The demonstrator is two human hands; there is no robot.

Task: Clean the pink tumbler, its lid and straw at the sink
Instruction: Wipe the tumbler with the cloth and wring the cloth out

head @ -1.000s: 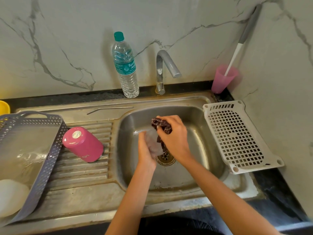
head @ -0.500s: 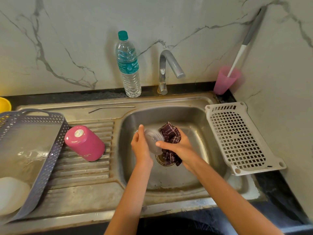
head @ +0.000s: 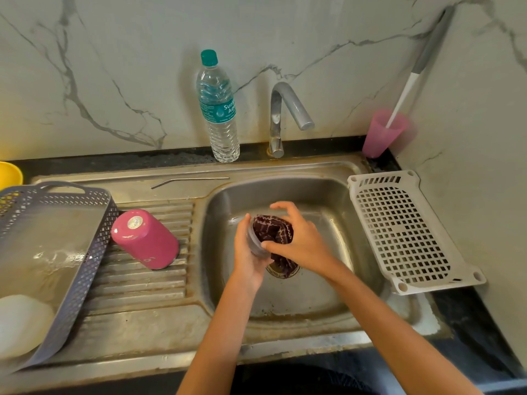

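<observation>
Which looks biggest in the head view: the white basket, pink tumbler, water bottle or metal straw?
1. white basket
2. water bottle and pink tumbler: about alike, bottle taller, tumbler fatter
3. metal straw, the thinnest

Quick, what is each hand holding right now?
Left hand: closed, holding the clear lid.
Right hand: closed, gripping the dark patterned cloth against the lid.
</observation>
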